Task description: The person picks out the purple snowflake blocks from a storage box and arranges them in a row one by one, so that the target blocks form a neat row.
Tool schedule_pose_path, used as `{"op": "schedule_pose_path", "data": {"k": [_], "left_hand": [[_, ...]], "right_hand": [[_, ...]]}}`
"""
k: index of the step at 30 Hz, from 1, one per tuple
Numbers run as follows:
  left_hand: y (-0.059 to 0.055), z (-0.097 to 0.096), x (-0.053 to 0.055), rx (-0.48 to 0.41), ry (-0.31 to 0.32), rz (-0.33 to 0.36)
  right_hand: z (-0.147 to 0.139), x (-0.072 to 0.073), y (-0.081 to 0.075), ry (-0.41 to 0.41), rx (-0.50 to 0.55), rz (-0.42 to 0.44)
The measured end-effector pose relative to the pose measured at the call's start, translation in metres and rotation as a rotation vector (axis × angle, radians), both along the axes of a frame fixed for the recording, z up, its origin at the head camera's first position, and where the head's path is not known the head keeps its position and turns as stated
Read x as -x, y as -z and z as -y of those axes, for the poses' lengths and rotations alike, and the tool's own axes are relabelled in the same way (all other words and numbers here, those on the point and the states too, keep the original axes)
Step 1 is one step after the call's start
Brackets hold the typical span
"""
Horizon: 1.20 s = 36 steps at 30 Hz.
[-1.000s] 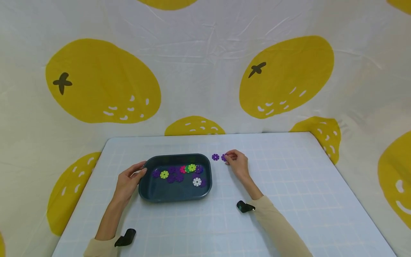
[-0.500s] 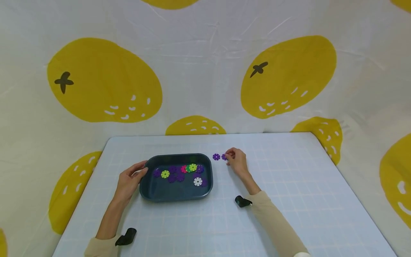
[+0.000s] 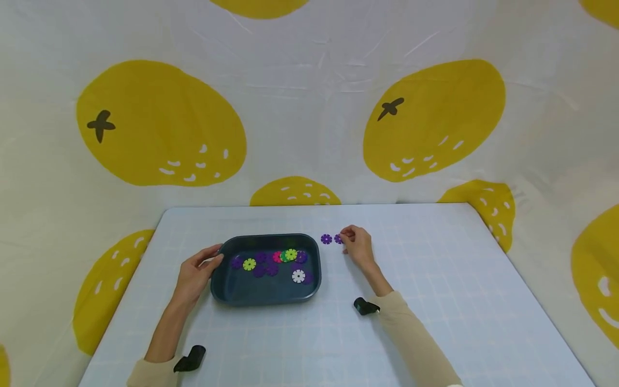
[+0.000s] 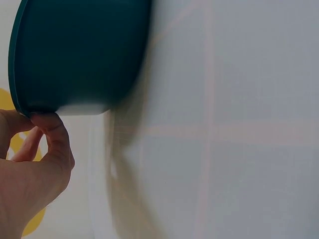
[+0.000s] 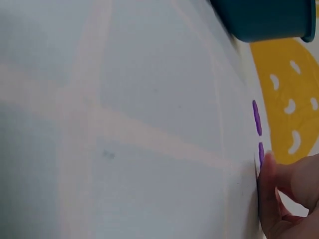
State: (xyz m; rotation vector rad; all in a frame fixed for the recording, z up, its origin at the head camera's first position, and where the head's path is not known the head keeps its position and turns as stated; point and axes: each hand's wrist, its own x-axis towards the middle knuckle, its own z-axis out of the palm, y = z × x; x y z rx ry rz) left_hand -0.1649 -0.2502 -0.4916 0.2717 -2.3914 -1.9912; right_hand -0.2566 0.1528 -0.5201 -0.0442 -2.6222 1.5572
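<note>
My left hand [image 3: 193, 274] grips the left rim of a dark teal tray [image 3: 266, 302], thumb above and fingers around the edge. The left wrist view shows this left hand [image 4: 42, 169] at the tray's rim from close by. Notched flower-shaped plastic discs in purple, yellow-green, pink, green and white [image 3: 298, 276] lie in the tray. Right of it, a purple flower disc [image 3: 326, 239] lies flat on the table. A second purple flower disc [image 3: 337, 238] lies beside it, pinched at its right edge by my right hand [image 3: 359, 247]; the fingers partly hide it.
The pale checked table [image 3: 435, 301] has its back edge just beyond the discs. Behind it hangs a white cloth [image 3: 300, 118] with large yellow fruit shapes. A black wrist camera [image 3: 366, 306] sits at the right cuff, another black wrist camera [image 3: 190, 359] at the left.
The view has shifted slightly with the head. Both hands, the tray and the two purple discs on the table stay almost where they were.
</note>
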Motion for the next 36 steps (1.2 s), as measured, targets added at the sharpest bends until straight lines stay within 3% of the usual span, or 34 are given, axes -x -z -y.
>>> {"op": "schedule_pose_path", "data": {"k": [9, 29, 36], "left_hand": [[-0.003, -0.001, 0.001, 0.011, 0.017, -0.005], [-0.002, 0.001, 0.001, 0.003, 0.005, 0.016], [-0.002, -0.001, 0.0, 0.005, 0.007, 0.01]], "right_hand": [[-0.001, -0.006, -0.002, 0.034, 0.037, -0.052], [0.042, -0.026, -0.043, -0.24, -0.021, -0.275], [0.055, -0.032, -0.048, -0.34, -0.026, -0.282]]}}
